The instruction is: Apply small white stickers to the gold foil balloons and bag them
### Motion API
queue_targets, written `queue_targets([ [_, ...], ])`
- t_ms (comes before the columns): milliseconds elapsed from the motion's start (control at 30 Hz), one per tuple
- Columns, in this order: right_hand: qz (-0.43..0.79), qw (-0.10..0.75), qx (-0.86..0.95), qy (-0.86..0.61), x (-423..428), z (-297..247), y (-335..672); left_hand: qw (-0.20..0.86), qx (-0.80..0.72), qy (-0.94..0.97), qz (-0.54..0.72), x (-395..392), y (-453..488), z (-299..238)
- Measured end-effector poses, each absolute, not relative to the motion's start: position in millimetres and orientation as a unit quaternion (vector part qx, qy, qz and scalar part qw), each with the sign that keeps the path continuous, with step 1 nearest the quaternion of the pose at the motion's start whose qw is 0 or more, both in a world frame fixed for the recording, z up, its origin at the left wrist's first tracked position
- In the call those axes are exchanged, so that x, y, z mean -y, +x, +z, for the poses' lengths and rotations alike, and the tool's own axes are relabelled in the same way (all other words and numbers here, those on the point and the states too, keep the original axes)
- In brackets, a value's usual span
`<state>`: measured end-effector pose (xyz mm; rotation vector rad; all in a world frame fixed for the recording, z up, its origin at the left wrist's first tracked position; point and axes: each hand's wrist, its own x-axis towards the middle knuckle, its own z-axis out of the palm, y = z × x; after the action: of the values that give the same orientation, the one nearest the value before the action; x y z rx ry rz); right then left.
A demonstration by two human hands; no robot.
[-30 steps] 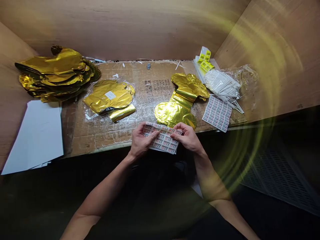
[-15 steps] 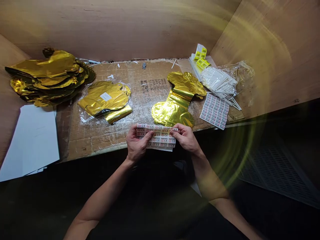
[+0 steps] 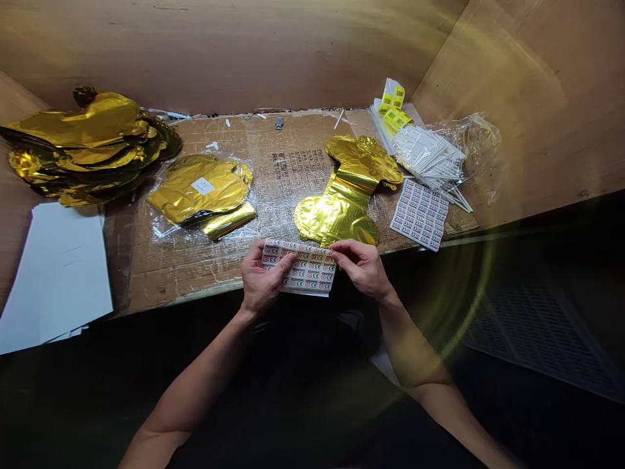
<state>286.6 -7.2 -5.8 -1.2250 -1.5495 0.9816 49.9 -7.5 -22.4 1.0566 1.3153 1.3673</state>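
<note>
Right here at the front of the bench, both hands are on a sheet of small printed labels [image 3: 300,267]! The left hand [image 3: 261,277] has the sheet's left end, thumb pressed flat on the printed face. The right hand [image 3: 361,268] pinches the top right corner between thumb and fingers. The hands sit apart, one at each end, and the sheet is lifted just over the bench's front edge. Right beside it, touching distance from those right fingers, lies a boot-shaped gold foil balloon [image 3: 342,195] on the cardboard bench cover [image 3: 170,273]. To the right there's a second label sheet [image 3: 420,215], then a bundle of white sticks [image 3: 430,156] and yellow barcode stickers [image 3: 393,101]. To the left, a gold balloon in a clear plastic bag [image 3: 200,192], loose white paper sheets [image 3: 56,277], and further back a big heap of gold foil balloons [image 3: 83,146], right up by the plywood wall [image 3: 219,52].
</note>
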Motion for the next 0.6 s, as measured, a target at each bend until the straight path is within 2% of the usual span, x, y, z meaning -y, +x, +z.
queue_targets([
  [133,0.233,0.432,0.743,-0.455,10,-10,288,0.496,-0.532,0.420,0.543,6,48,-27],
  [200,0.199,0.424,0.759,-0.453,10,-11,291,0.494,-0.538,0.422,0.537,5,44,-31],
  [267,0.211,0.431,0.724,-0.496,6,-10,295,0.483,-0.543,0.447,0.521,3,41,-35],
  [367,0.279,0.420,0.645,-0.574,-14,-10,302,0.477,-0.491,0.586,0.433,-1,44,-41],
  [500,0.320,0.315,0.669,-0.593,-49,-17,300,0.438,-0.339,0.779,0.294,-7,64,-49],
  [600,0.222,0.214,0.730,-0.609,-59,-21,296,0.406,-0.311,0.823,0.248,-10,78,-54],
])
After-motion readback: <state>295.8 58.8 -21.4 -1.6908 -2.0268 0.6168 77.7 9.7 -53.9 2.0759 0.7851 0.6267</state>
